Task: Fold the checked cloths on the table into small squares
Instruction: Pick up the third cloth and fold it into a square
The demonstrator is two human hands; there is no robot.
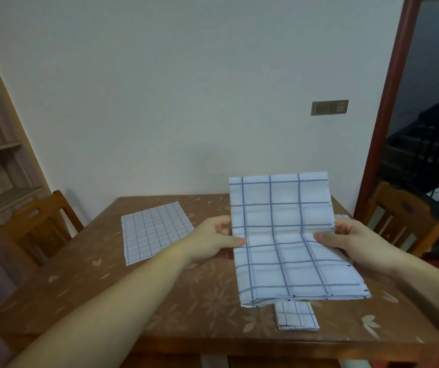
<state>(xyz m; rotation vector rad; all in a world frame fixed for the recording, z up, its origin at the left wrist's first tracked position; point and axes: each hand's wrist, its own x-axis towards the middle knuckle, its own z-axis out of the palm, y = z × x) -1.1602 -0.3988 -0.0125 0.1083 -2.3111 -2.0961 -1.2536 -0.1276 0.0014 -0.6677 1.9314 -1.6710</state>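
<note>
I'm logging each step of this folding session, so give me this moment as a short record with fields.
held item: large blue-and-white checked cloth, raised off the table and bending at mid-height
left hand: pinching the cloth's left edge
right hand: pinching the cloth's right edge
finished: small folded checked square near the front table edge
waiting: flat unfolded checked cloth lying at the left
surface: brown wooden table with flower pattern
surroundings: wooden chair on the left, another partly visible on the right

Checked cloths: 3, w/ one held up [287, 235], one flat [154, 232], one folded small [296, 318]. Possibly a 4th, a sliver behind the right hand. Hands: 2. Chairs: 2. Table [107, 288]: 1.
</note>
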